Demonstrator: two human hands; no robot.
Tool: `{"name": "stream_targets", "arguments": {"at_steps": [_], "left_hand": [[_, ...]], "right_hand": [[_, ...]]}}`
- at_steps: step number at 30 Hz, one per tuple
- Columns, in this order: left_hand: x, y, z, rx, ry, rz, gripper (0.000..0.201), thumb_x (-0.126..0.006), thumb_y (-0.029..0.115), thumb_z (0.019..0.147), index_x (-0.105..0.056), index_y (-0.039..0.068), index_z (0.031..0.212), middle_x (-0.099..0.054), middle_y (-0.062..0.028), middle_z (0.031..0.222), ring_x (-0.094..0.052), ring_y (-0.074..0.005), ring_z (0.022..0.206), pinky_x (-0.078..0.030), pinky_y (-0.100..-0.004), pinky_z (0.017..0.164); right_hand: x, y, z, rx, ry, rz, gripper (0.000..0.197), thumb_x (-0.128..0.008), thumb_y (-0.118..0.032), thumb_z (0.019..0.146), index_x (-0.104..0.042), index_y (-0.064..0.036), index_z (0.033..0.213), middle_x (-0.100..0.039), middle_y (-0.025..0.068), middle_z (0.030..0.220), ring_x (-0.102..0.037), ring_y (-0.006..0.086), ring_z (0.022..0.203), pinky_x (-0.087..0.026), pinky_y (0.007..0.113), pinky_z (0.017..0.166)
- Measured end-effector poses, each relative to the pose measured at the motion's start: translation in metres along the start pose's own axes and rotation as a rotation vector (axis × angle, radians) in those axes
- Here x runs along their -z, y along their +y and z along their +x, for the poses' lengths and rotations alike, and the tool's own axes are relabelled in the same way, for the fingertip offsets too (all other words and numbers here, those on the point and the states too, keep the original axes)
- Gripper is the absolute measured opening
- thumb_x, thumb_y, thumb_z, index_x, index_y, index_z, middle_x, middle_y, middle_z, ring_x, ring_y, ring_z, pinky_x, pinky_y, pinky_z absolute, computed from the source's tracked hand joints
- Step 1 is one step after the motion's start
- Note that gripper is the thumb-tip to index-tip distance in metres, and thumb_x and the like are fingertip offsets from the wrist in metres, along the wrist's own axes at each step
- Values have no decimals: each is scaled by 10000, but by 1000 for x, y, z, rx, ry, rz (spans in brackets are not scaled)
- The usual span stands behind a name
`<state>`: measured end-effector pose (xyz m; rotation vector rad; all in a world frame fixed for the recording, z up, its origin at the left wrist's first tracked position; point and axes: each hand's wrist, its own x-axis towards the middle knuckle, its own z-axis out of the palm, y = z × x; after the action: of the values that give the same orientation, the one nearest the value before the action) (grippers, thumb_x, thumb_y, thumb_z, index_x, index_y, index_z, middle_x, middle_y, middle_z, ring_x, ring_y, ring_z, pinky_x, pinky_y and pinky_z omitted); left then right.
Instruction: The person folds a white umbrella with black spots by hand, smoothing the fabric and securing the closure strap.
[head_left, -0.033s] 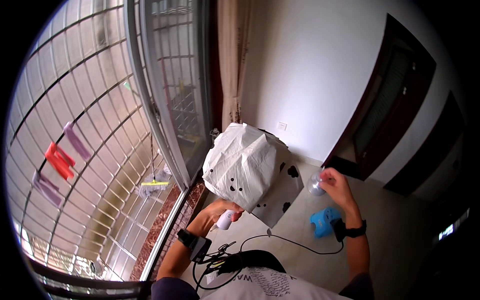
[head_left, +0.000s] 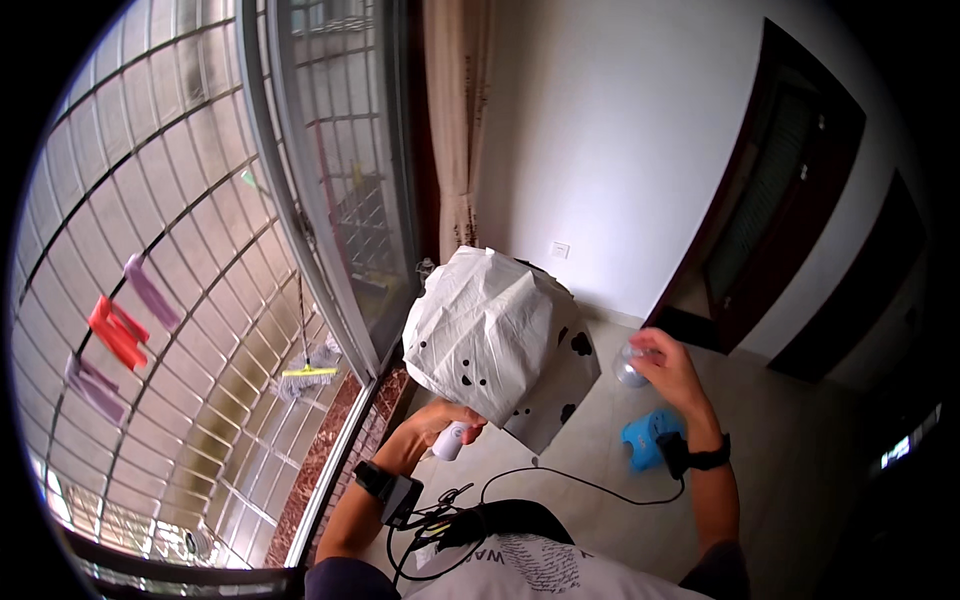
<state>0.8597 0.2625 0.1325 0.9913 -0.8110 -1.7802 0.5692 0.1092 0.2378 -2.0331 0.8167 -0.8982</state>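
left hand: fingers were curled round a white bottle (head_left: 449,443), right by the spotted cover (head_left: 490,325)'s lower edge, probably for a solid grip | right hand (head_left: 668,370): fingers pinched a clear round container (head_left: 627,369) (cap or cup, honestly couldn't tell), well apart from the bottle | cover: hung draped, maybe against dust

Daylight from left, dim right rim

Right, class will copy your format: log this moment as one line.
Left hand: gripping white cylindrical object | Right hand: holding clear rounded object | Front: white draped sheet with black spots | Floor: blue stool
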Motion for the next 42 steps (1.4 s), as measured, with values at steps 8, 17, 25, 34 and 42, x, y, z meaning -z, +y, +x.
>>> {"name": "stream_targets", "arguments": {"at_steps": [8,17,25,34,42], "left_hand": [[-30,22,-2,-6,81,274,146,-599,72,589,-505,-2,674,-507,-73,544,-496,-146,447,-373,-239,400],[-16,15,-1,-72,59,334,188,-605,99,614,-501,-18,718,-503,-66,597,-481,-122,467,-369,-227,403],[-8,8,-3,-101,74,-48,186,-607,65,599,-491,-25,711,-490,-88,570,-491,-148,448,-384,-238,378],[-5,12,-6,-147,137,12,182,-596,54,587,-484,-41,695,-490,-107,560,-487,-171,436,-377,-239,388],[-16,22,-3,-130,75,396,149,-629,111,636,-522,17,682,-500,-23,564,-460,-98,448,-355,-216,418]], "right_hand": [[-30,-26,32,-34,-279,204,205,-556,-128,742,-495,17,872,-504,18,804,-466,76,756,-392,207,664],[-44,-5,23,267,-201,81,181,-591,-142,675,-513,13,728,-537,37,751,-490,116,699,-390,243,656],[-11,-5,2,-112,-318,570,138,-557,-94,683,-531,-4,784,-510,5,717,-455,75,681,-369,205,622],[6,36,-14,-59,-523,105,207,-604,-47,634,-527,18,815,-543,38,733,-494,121,729,-395,267,669],[-1,-1,-2,-74,15,132,202,-498,-73,750,-498,-3,940,-517,78,935,-441,150,961,-355,258,800]]}}
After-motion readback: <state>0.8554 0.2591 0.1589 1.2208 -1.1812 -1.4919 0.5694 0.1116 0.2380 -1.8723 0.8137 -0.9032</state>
